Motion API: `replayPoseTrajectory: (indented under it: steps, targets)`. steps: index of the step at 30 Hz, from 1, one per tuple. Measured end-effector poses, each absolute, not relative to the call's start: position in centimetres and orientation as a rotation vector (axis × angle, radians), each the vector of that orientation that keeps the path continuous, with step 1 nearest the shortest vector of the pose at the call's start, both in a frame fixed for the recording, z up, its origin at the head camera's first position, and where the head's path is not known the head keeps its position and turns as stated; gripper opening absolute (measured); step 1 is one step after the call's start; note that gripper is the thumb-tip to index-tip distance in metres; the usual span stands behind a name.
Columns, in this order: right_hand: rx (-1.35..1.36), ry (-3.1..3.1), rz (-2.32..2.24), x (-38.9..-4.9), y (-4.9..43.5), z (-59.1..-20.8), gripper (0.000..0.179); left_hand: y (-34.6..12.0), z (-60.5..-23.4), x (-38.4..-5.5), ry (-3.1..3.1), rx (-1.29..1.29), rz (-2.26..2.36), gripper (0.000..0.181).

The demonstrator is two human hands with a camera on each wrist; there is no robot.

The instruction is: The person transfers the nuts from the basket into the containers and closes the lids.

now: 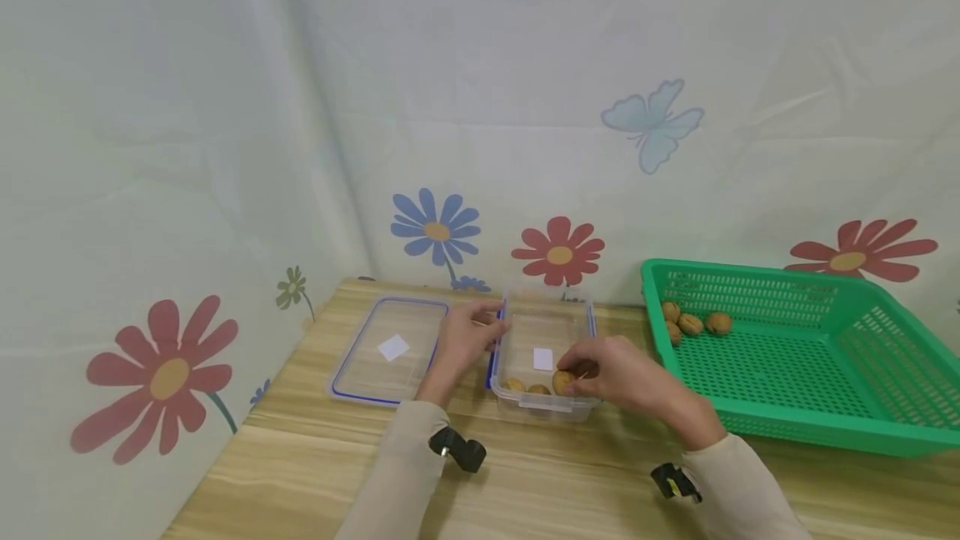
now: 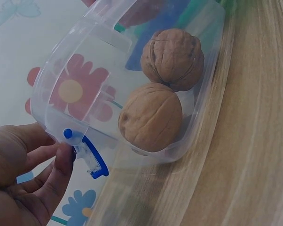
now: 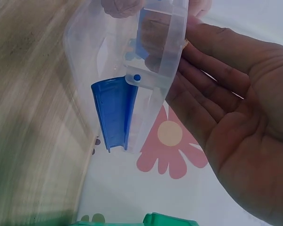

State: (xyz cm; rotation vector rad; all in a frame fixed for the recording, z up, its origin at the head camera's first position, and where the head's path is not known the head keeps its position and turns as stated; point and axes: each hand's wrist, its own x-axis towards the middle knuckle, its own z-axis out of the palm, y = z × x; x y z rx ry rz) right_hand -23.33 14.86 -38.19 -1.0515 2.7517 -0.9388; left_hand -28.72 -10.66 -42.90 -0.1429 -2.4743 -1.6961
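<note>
A clear plastic storage box (image 1: 544,403) with blue side clips stands on the table, a small white label on its floor. My left hand (image 1: 461,344) pinches the box's left rim; in the left wrist view, thumb and fingers meet there beside a blue clip (image 2: 97,157). Between the fingertips of my right hand (image 1: 622,369) is a walnut (image 1: 562,382), held low inside the box's near right corner. Seen through the wall in the right wrist view, that walnut (image 3: 158,35) looks blurred. Two more walnuts (image 2: 151,117) lie along the near end of the box.
To the left lies a clear lid (image 1: 390,348) with a blue seal and white label. A green slotted basket (image 1: 810,432) stands at the right, several walnuts (image 1: 690,324) in its left corner. Behind the wooden table (image 1: 525,490) hangs a flowered curtain (image 1: 480,148).
</note>
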Motion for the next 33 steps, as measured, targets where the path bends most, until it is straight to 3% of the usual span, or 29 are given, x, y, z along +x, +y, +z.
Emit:
replayPoseTrajectory:
  steps: [33]
  targets:
    - [-1.011, 2.681, -1.028, -23.06, 14.95, -37.73, 0.022, -10.76, -42.87, -28.68, -2.477, -0.163, -1.685, 0.037]
